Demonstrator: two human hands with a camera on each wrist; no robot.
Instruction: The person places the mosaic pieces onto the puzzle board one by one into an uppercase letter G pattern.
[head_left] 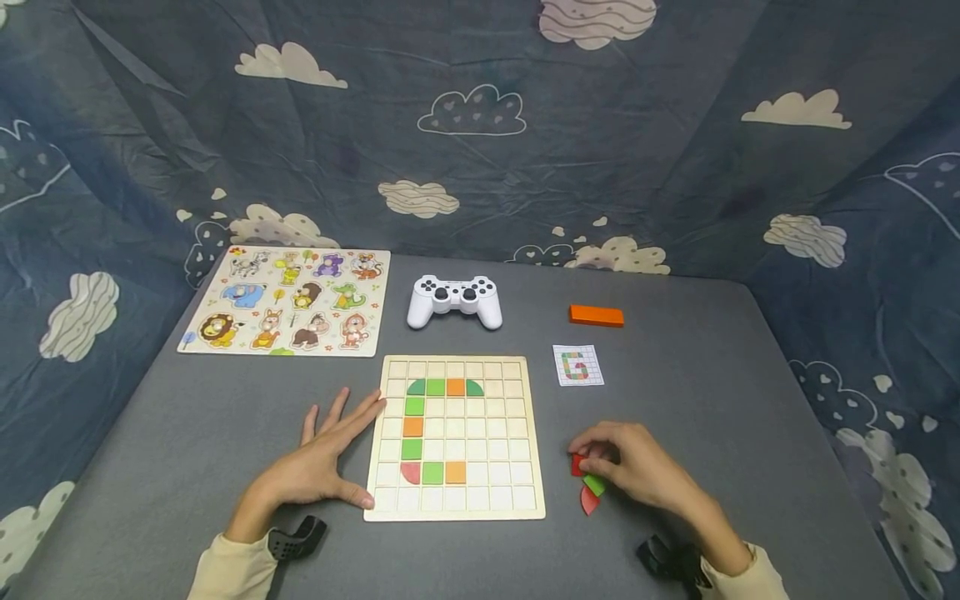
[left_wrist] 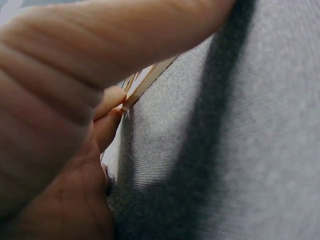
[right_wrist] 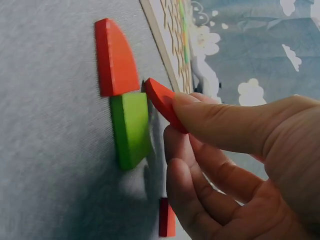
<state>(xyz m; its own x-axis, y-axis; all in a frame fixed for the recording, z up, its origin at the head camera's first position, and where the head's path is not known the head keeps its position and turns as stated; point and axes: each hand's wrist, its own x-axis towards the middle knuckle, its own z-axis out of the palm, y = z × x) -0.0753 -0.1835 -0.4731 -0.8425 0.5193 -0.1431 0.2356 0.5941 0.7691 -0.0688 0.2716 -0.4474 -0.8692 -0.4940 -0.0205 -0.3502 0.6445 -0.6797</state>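
Note:
My right hand [head_left: 633, 462] pinches a red wooden tile [right_wrist: 162, 102] with one curved side between thumb and fingertips, tilted above the table in the right wrist view. Under and beside that hand lie a green tile [right_wrist: 134, 127], a red quarter-round tile [right_wrist: 116, 60] and another red tile [right_wrist: 167, 217], partly behind the fingers. To the left, a wooden grid board [head_left: 487, 429] bears green, orange and red tiles in a C-like line. My left hand [head_left: 315, 462] rests with fingers spread along the board's left edge, fingertips and thumb touching it.
A small card [head_left: 578, 366] printed with a coloured G on a grid lies right of the board. Behind are an orange block [head_left: 596, 316], a white game controller [head_left: 454, 302] and an animal puzzle board [head_left: 285, 308]. A cloud-patterned cloth [head_left: 480, 167] hangs at the table's back.

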